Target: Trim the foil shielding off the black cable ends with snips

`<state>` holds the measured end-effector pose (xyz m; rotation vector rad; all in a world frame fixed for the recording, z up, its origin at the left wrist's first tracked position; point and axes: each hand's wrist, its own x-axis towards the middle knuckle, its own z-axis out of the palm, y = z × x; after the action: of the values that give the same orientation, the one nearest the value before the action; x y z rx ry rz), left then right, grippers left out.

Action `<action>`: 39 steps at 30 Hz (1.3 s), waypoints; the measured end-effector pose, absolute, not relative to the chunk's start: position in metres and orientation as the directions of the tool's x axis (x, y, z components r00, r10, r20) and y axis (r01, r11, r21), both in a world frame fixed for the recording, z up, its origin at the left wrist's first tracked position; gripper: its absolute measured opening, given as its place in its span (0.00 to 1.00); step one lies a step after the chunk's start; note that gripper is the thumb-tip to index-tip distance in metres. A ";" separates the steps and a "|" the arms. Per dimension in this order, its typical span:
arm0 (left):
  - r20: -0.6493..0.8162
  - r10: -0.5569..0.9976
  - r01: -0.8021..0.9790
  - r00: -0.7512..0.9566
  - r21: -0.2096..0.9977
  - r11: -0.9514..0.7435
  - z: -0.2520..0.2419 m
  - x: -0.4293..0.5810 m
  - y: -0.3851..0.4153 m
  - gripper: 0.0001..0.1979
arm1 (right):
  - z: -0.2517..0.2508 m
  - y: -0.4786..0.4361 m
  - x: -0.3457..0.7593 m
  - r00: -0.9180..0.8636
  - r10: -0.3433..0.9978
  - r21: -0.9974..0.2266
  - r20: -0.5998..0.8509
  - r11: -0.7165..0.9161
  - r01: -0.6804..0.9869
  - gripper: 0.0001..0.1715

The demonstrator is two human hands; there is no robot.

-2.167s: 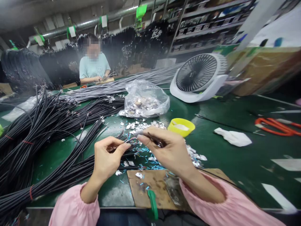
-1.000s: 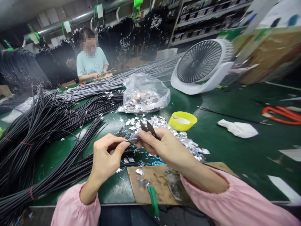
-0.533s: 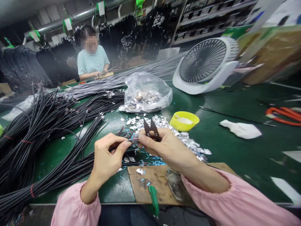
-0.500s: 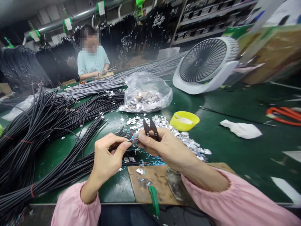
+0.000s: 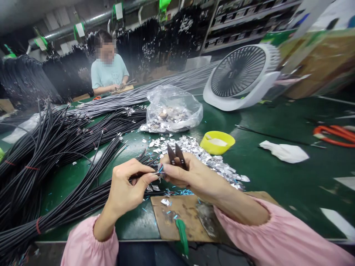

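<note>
My left hand (image 5: 129, 186) pinches the end of a black cable between thumb and forefinger. Thin coloured wires (image 5: 160, 170) stick out of that end toward my right hand (image 5: 185, 171), whose thumb and fingers close at the wires. Dark snips (image 5: 177, 158) rest in my right hand, blades apart and pointing up. The fingertips of both hands are nearly together. Bundled black cables (image 5: 83, 199) lie under and left of my left hand. Silver foil scraps (image 5: 194, 147) and small blue wire bits (image 5: 184, 192) are spread behind and below my hands.
Behind the scraps are a clear bag (image 5: 174, 111) of scraps and a yellow bowl (image 5: 217, 142). A white fan (image 5: 240, 77) stands back right, orange-handled scissors (image 5: 334, 136) far right. Cardboard (image 5: 172, 212) lies at the front edge. A person (image 5: 110, 74) works across the table.
The snips and my right fingertips have shifted slightly left and down. My left fingertips have moved a little right and down, and the blue wire between the hands shows more clearly.
</note>
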<state>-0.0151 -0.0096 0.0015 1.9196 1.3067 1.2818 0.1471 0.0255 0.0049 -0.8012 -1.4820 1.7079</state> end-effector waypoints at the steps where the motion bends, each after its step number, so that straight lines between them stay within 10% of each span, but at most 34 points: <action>1: 0.434 0.896 0.452 0.094 0.783 -0.427 0.001 -0.015 -0.010 0.06 | 0.006 0.025 0.147 -0.527 0.850 -0.996 0.030 -0.022 -0.092 0.25; 27: 0.545 0.838 0.503 -0.007 0.727 -0.468 -0.002 -0.014 -0.009 0.04 | 0.007 0.023 0.148 -0.318 0.911 -0.954 0.263 0.295 0.056 0.16; 39: 0.748 0.659 0.663 0.075 0.456 -0.593 -0.008 -0.010 -0.010 0.03 | -0.004 0.016 0.147 -0.144 0.510 -0.422 0.848 0.815 0.397 0.05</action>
<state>-0.0098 -0.0097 -0.0077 2.3058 1.4180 1.6015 0.1468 0.0163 -0.0040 -0.7015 -1.7631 0.1131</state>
